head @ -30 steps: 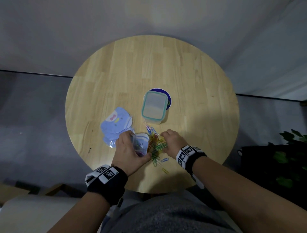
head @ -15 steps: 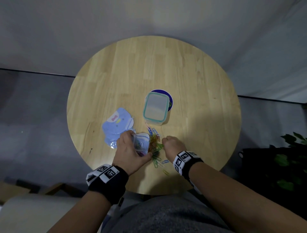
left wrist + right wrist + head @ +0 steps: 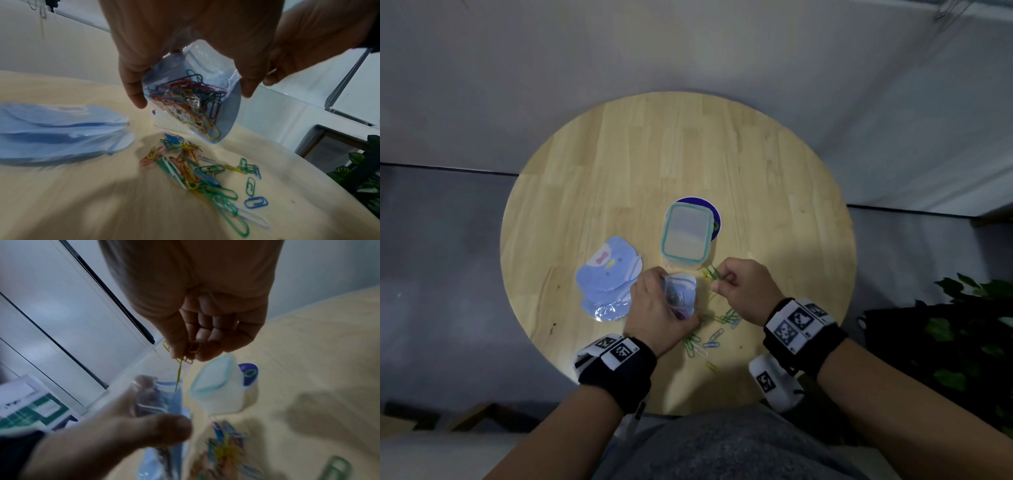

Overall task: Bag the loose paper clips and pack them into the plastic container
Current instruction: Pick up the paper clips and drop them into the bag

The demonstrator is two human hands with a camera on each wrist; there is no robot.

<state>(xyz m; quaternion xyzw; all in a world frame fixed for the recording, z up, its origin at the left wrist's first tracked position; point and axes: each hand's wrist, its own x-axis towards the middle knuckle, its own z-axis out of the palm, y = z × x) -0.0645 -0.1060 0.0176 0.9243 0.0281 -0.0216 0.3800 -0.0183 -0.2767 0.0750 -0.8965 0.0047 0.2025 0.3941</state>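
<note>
My left hand (image 3: 661, 305) grips a small clear bag (image 3: 681, 294) above the table; the left wrist view shows the bag (image 3: 191, 104) partly filled with coloured clips. My right hand (image 3: 743, 287) pinches a few yellow and green paper clips (image 3: 710, 274) just right of the bag's mouth; in the right wrist view the pinched clips (image 3: 188, 353) dangle above the bag (image 3: 164, 395). Loose paper clips (image 3: 709, 337) lie scattered on the wood beneath both hands, also visible as a pile of clips (image 3: 205, 172) under the bag. The lidded plastic container (image 3: 686, 234) stands just beyond the hands.
A stack of blue penguin-print bags (image 3: 607, 277) lies left of my left hand. A dark blue round disc (image 3: 714, 219) sits under the container's far right corner. The round wooden table (image 3: 619, 154) is bordered by grey floor; a plant (image 3: 976, 329) stands at the right.
My right hand has lifted off the clip pile with a few clips and moved up beside the bag's mouth. The left hand keeps holding the bag in about the same place.
</note>
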